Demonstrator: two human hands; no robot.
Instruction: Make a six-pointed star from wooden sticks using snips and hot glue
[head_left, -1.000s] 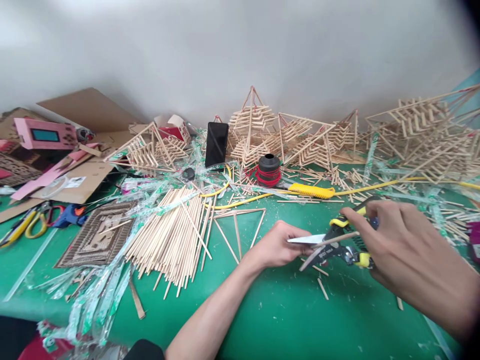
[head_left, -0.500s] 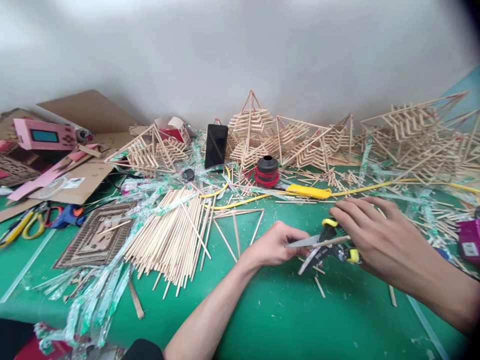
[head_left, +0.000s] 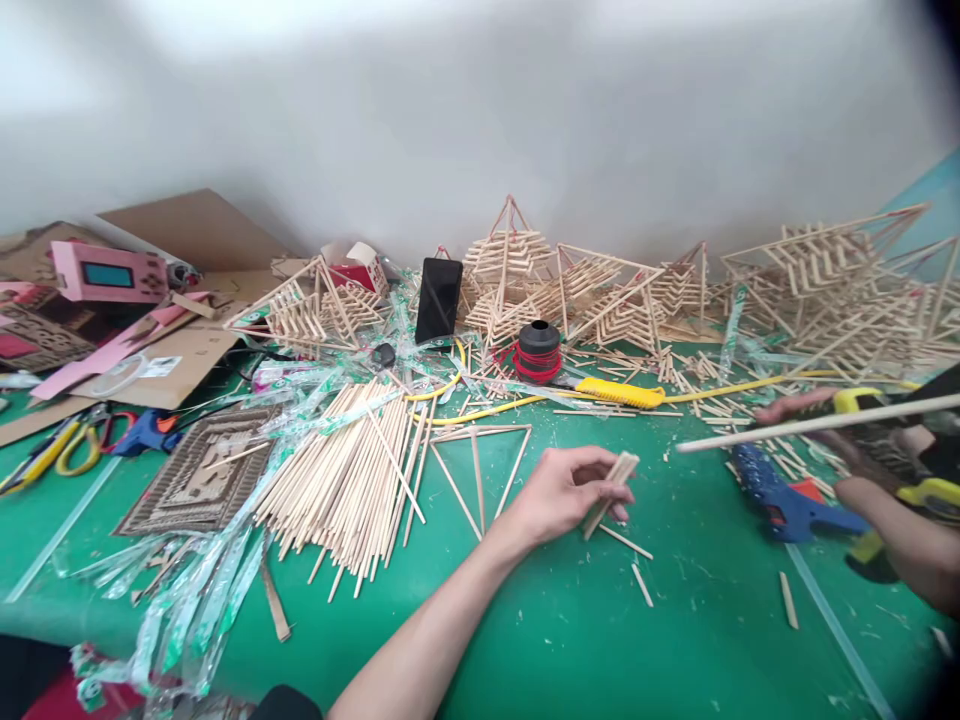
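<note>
My left hand is closed around a small bundle of short wooden sticks, held just above the green table. At the right edge, partly out of view, my right hand grips black-and-yellow scissors. A longer wooden stick juts leftward from that same hand. Under it rests a blue glue gun with an orange trigger. Loose cut pieces lie below my left hand. To its left is a flat triangle of sticks.
A pile of long sticks lies left of centre. Stick pyramids line the wall, with a phone, a spool of red wire and a yellow cutter before them. Cardboard and plastic wrap crowd the left.
My right hand has moved right, away from my left, taking the scissors and a stick along. The glue gun and the short sticks in my left hand now show clearly.
</note>
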